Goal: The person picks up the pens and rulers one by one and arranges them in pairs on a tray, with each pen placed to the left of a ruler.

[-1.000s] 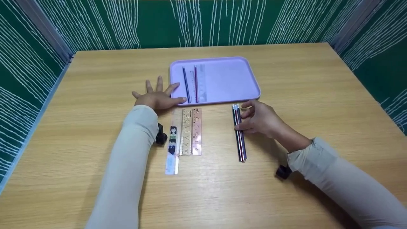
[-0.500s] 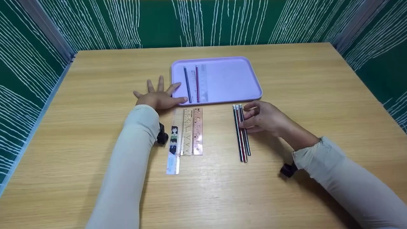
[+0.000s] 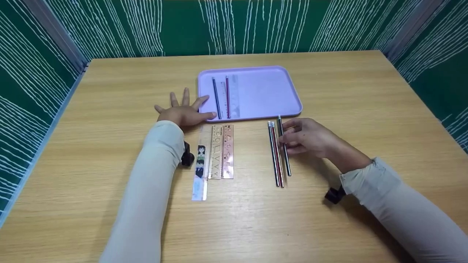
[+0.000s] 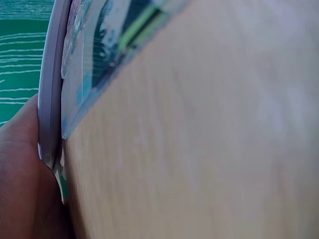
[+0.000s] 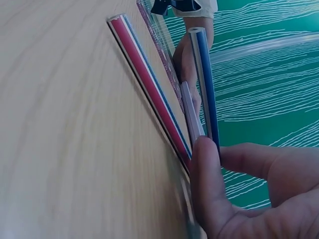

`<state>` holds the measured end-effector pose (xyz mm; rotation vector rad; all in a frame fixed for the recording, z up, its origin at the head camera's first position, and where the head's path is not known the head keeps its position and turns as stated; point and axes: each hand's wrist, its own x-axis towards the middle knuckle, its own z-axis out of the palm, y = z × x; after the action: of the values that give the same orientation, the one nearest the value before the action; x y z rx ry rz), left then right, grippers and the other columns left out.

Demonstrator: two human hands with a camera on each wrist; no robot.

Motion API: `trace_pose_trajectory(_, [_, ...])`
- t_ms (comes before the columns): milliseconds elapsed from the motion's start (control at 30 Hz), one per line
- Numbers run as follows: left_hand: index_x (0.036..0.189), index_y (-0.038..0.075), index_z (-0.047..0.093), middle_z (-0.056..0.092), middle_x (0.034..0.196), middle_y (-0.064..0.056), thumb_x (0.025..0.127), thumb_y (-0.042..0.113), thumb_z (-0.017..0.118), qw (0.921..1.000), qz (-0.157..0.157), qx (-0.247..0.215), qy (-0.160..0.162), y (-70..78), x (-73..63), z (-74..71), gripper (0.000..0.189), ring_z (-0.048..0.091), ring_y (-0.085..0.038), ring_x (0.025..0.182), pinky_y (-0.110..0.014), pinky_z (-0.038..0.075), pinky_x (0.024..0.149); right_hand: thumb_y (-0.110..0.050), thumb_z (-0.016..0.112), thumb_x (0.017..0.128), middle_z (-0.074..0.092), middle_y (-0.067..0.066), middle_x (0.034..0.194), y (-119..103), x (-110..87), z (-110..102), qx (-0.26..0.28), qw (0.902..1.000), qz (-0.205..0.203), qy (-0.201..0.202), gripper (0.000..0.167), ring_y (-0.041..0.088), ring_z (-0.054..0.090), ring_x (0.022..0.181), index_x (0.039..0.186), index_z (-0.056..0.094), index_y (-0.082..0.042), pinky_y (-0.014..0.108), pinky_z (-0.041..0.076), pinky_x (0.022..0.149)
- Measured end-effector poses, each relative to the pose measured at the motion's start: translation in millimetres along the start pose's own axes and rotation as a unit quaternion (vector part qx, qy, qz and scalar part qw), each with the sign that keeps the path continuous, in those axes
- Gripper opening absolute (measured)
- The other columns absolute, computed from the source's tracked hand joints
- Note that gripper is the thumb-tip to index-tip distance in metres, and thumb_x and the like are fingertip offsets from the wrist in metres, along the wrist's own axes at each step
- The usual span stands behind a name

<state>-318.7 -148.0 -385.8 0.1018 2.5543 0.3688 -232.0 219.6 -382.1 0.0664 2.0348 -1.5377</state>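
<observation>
My right hand (image 3: pixel 310 138) pinches one dark blue striped pencil (image 5: pixel 208 94) between thumb and fingers, lifted off the table in the right wrist view. Just left of it, a red-striped pencil (image 5: pixel 149 87) lies with dark pencils (image 3: pixel 273 153) on the wood. My left hand (image 3: pixel 184 114) is spread flat, its thumb and forefinger over the left rim of the purple tray (image 3: pixel 265 91). In the tray lie a dark pencil (image 3: pixel 216 98), a red pencil (image 3: pixel 227 96) and clear rulers (image 3: pixel 236 95).
Below the tray lie a long ruler with cartoon figures (image 3: pixel 200 164), a yellowish stencil ruler (image 3: pixel 215 151) and a pink stencil ruler (image 3: pixel 228 151), side by side. The wooden table (image 3: pixel 234 226) meets green walls with white streaks (image 3: pixel 182 29) at the back.
My right hand has drawn one dark pencil away from the bundle, to the right and up off the table. The other pencils stay put. My left hand keeps its place on the tray.
</observation>
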Motion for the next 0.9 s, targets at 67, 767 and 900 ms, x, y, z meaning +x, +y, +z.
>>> trace_pose_trajectory(67, [0.155,0.060,-0.009,-0.036,0.165,-0.002,0.080,0.096,0.034,1.0000,0.000,0.000,0.000,0.4,-0.4,0.1,0.093,-0.038,-0.047,0.146,-0.087,-0.022,0.098,-0.006,0.067,0.096,0.070,0.003,0.105,0.4,0.3,0.1,0.002,1.0000,0.000,0.002,0.053,0.014,0.072,0.087,0.142,0.039,0.001,0.028,0.063,0.075])
trace_pose_trajectory(767, [0.154,0.062,-0.009,-0.037,0.165,-0.001,0.078,0.097,0.034,1.0000,0.003,-0.002,0.003,-0.5,1.0,0.0,0.094,-0.039,-0.048,0.146,-0.088,-0.022,0.097,-0.023,0.052,0.108,0.061,0.006,0.113,2.7,1.5,6.5,0.055,0.9977,-0.023,-0.031,0.036,0.020,0.072,0.081,0.139,0.039,-0.011,0.032,0.063,0.064])
trace_pose_trajectory(900, [0.154,0.061,-0.009,-0.037,0.165,-0.001,0.078,0.097,0.034,1.0000,0.002,-0.001,0.004,-0.2,0.9,0.9,0.095,-0.038,-0.048,0.146,-0.088,-0.022,0.098,-0.019,0.046,0.109,0.062,0.005,0.113,2.2,0.0,6.7,0.075,0.9961,-0.020,-0.042,0.035,0.021,0.073,0.083,0.141,0.036,-0.010,0.033,0.063,0.065])
